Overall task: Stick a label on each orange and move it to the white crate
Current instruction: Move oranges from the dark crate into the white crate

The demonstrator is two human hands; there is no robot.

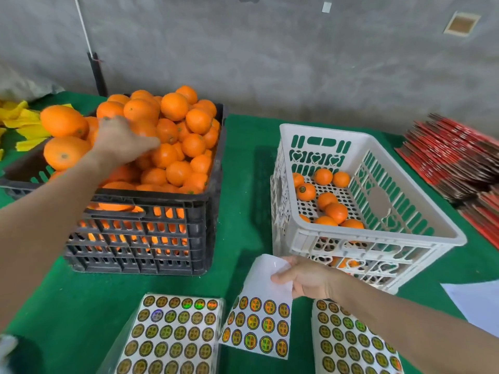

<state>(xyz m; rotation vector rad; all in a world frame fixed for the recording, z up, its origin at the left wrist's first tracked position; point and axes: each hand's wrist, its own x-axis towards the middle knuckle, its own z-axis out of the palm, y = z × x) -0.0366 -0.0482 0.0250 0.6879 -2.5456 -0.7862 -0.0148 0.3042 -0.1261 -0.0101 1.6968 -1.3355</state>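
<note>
Risk: left hand point(121, 141) on heaped oranges point(174, 106), grip indiscernible; disturbed pile could spill over the black crate point(151, 201) rim; right hand point(305, 279) pinches label sheet point(259, 319)

green table point(243, 147) | black crate point(140, 249) | white crate point(321, 130) | label sheets point(172, 336) | red stack point(445, 157)
</note>
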